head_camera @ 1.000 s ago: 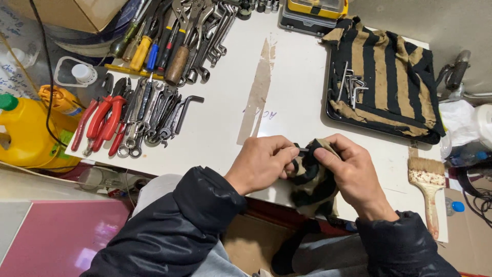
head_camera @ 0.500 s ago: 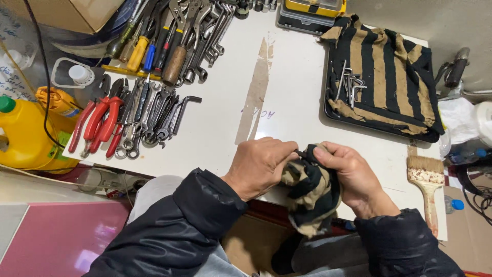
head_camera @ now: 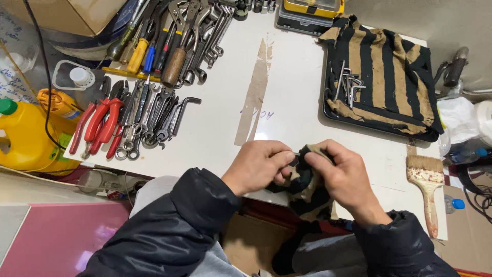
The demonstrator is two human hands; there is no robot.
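Both hands meet at the near edge of the white worktable (head_camera: 307, 97). The left hand (head_camera: 256, 166) pinches a small, thin metal piece (head_camera: 295, 154) between thumb and fingertips; its exact kind is too small to tell. The right hand (head_camera: 344, 174) is closed around a black-and-tan striped rag (head_camera: 305, 190), pressing the cloth against that piece. The rag hangs down past the table edge, over the lap.

Packages and containers: a yellow plastic jug (head_camera: 23, 138) with a green cap stands at far left, below table level, with a green label patch on its side. Beside it sits a small clear container (head_camera: 72, 78) with a white lid. A brown cardboard box (head_camera: 66, 13) occupies the upper left corner. A yellow-and-black compartment case (head_camera: 312, 10) rests at the table's far edge. A strip of tan tape (head_camera: 255, 95) runs lengthwise down the tabletop, with faint writing beside it.

Materials and shapes: red-handled pliers (head_camera: 100, 123) lie next to a fanned row of bare steel wrenches (head_camera: 148, 120) at left. Behind them are screwdrivers (head_camera: 143, 51) with yellow, blue and wooden handles. At right, a black tray (head_camera: 379, 125) is lined with coarse striped cloth (head_camera: 389, 66) bearing several L-shaped hex keys (head_camera: 348, 84). A worn, paint-flecked brush (head_camera: 428, 187) with a pale wooden handle lies near the right hand. Both sleeves are dark, smooth jacket fabric.
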